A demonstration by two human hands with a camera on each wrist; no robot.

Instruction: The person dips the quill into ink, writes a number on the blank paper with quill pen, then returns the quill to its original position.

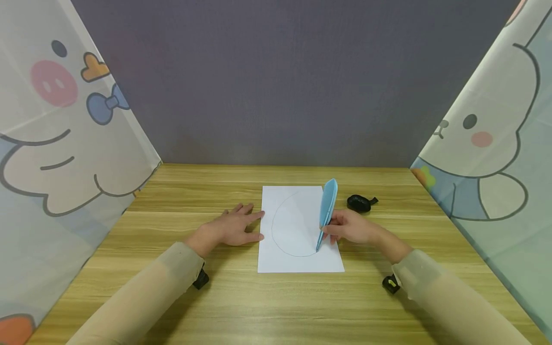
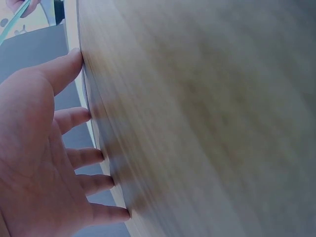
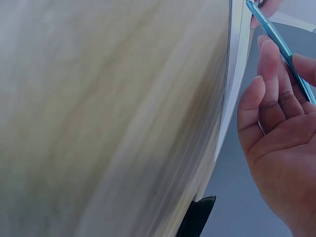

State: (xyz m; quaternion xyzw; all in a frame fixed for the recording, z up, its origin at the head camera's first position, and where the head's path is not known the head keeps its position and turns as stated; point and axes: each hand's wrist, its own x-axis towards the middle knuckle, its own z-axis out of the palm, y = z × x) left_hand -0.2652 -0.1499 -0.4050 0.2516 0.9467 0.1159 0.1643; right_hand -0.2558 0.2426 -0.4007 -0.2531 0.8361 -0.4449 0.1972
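Paper sheet (image 1: 297, 249): white, flat on wooden table (image 1: 276, 306), between both hands.
Progress: curved pencil line drawn on sheet, roughly a half oval; judged partway, outline not closed.
Right hand (image 1: 353, 229): fingers pinching blue feather pen (image 1: 327, 211), tip on sheet.
Left hand (image 1: 230, 227): fingers straight, flat at sheet's left edge, grasping nothing.
Containers: none seen; black object (image 1: 359, 203) behind right hand.
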